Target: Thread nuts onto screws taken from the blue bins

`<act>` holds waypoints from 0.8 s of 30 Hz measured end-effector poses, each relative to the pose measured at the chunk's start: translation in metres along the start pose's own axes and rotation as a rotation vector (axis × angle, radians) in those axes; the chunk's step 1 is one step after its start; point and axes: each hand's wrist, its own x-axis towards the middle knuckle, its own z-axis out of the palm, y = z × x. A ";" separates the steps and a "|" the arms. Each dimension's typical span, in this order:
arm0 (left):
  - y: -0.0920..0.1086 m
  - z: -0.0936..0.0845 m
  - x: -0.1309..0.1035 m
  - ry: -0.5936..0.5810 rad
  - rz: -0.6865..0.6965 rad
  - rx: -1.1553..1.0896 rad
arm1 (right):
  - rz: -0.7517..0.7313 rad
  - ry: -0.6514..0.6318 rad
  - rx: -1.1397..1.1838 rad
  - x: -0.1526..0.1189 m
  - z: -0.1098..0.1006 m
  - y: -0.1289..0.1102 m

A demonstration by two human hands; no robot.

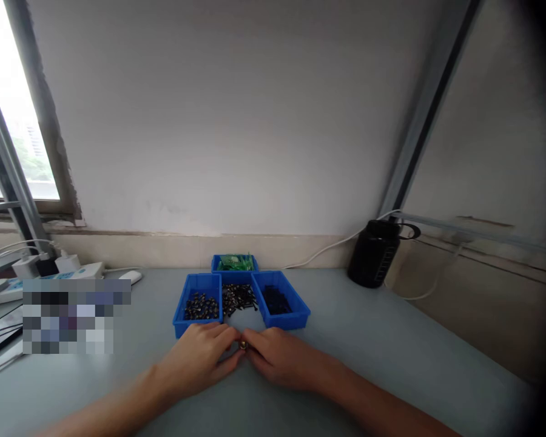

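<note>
My left hand and my right hand meet at the fingertips above the table. Pinched between them is a small, round, brass-coloured metal piece; its exact kind is too small to tell. Just beyond my left hand, the left blue bin contains many small shiny metal pieces. Beyond my right hand, the right blue bin holds small black parts. A pile of dark screw-like pieces lies between the two bins.
Behind stands another blue bin with a green plastic packet. A black bottle is at the back right by a white cable. At left are a power strip, a white mouse and a blurred-out patch.
</note>
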 end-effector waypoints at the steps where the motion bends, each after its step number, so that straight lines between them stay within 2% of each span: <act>1: 0.000 0.000 0.000 -0.004 0.003 0.003 | -0.006 -0.002 -0.004 0.000 0.000 0.000; 8: 0.002 -0.005 0.000 -0.029 0.090 0.067 | -0.020 0.000 0.014 0.002 -0.001 -0.001; 12: -0.009 -0.020 0.004 0.068 0.126 0.172 | -0.035 0.031 0.061 0.002 0.001 0.002; 15: -0.027 -0.030 0.007 0.134 -0.014 0.302 | -0.032 0.024 0.076 0.002 0.003 0.004; 19: -0.044 -0.032 0.009 0.071 -0.178 0.396 | -0.013 0.024 0.080 0.002 0.005 0.005; 21: -0.042 -0.030 0.009 0.061 -0.195 0.404 | -0.007 0.018 0.084 0.002 0.005 0.005; 24: -0.027 -0.028 0.009 0.025 -0.136 0.401 | 0.000 0.004 0.086 0.002 0.004 0.004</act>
